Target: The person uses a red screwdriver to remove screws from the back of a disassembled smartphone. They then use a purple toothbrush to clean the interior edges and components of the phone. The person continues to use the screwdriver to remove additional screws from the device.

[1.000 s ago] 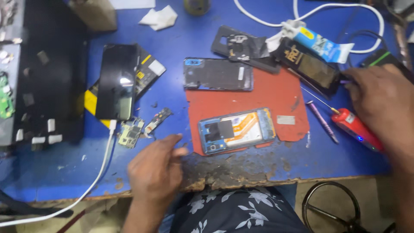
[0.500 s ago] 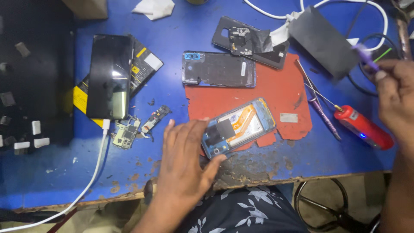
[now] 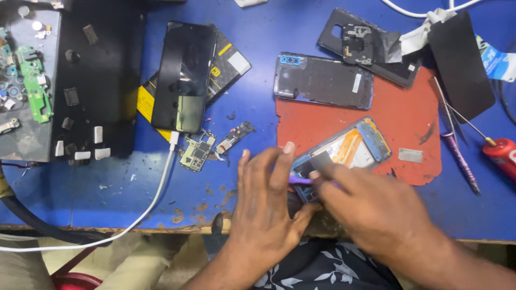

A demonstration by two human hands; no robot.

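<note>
The opened phone (image 3: 344, 156) lies on the red mat (image 3: 398, 123), its near end under both hands. The left hand (image 3: 266, 207) lies flat with fingers spread, pressing that end down without gripping it. The right hand (image 3: 376, 207) is closed around a purple tool (image 3: 300, 181), whose tip pokes out toward the left fingers at the phone's edge.

Judging from this, the tool could slip off the frame and jab the left fingers, since its tip points straight at them. Pressing too hard could also bend the frame or tear a cable inside. A sideways slide of the phone might push the small metal plate (image 3: 413, 155), just beyond the right hand, off the mat.

Counted outward: one opened phone, one purple tool, one red mat and one metal plate. Beyond the hands lie two back covers (image 3: 322, 81) and one dark panel (image 3: 461, 64). Left of the left hand are two loose boards (image 3: 198, 152), then one black phone (image 3: 184, 75) on a white cable (image 3: 156, 193). To the right lie tweezers (image 3: 457, 153) and a red-handled screwdriver (image 3: 500, 152). The blue surface (image 3: 118, 188) carries everything.
</note>
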